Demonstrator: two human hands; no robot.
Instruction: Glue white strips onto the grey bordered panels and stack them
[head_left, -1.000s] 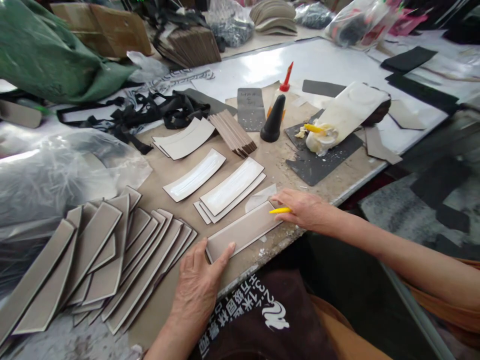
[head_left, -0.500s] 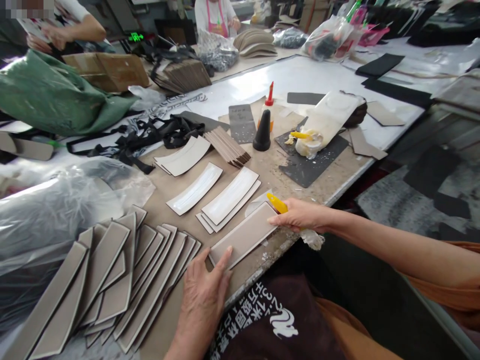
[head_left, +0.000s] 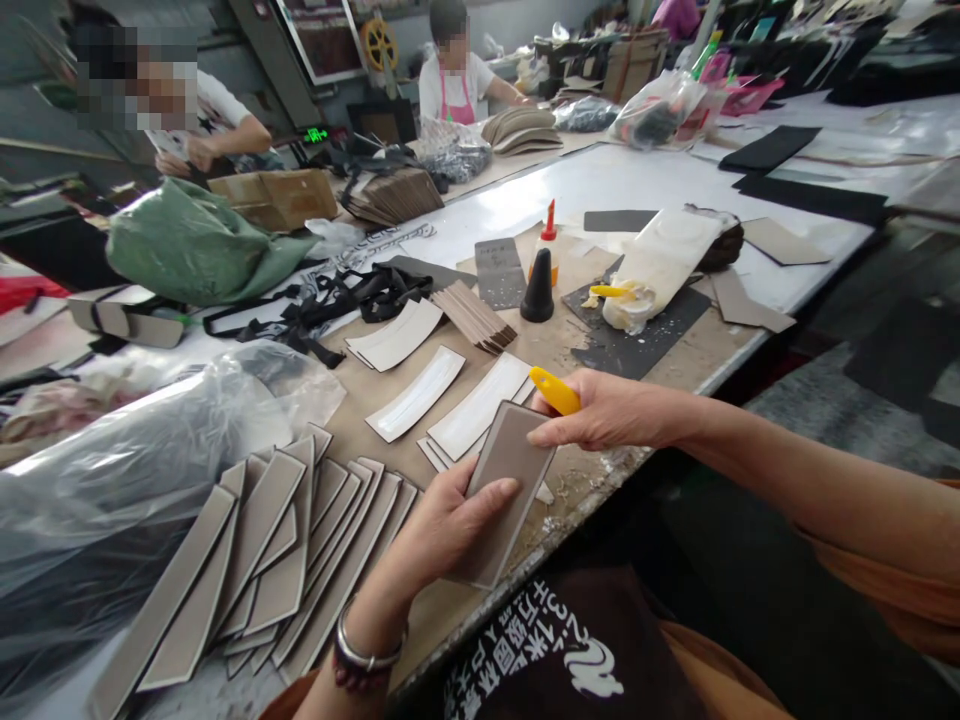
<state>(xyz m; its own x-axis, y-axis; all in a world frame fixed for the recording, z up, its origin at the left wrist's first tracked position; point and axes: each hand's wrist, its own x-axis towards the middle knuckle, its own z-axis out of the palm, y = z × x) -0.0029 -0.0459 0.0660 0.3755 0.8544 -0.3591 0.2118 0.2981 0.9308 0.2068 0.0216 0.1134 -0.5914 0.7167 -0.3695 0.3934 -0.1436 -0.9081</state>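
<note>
A flat grey-beige panel with a dark edge is held up, tilted, over the table's front edge. My left hand is closed around its left side, thumb on top. At the panel's upper right corner, the thumb of my right hand presses on its face. The same hand grips a brush by its yellow handle; the bristle end is hidden now. Just behind lie pale curved pieces with a wet white sheen, and another coated curved piece to their left.
A fanned pile of bordered panels lies left, beside clear plastic sheeting. Farther back stand a black cone, a red-tipped bottle and a glue-smeared white container with a yellow tool. Two people work across the table.
The panel has been lifted off the table and tilted more upright. My left hand has moved from its near end to wrap around its side. The view has shifted up and left.
</note>
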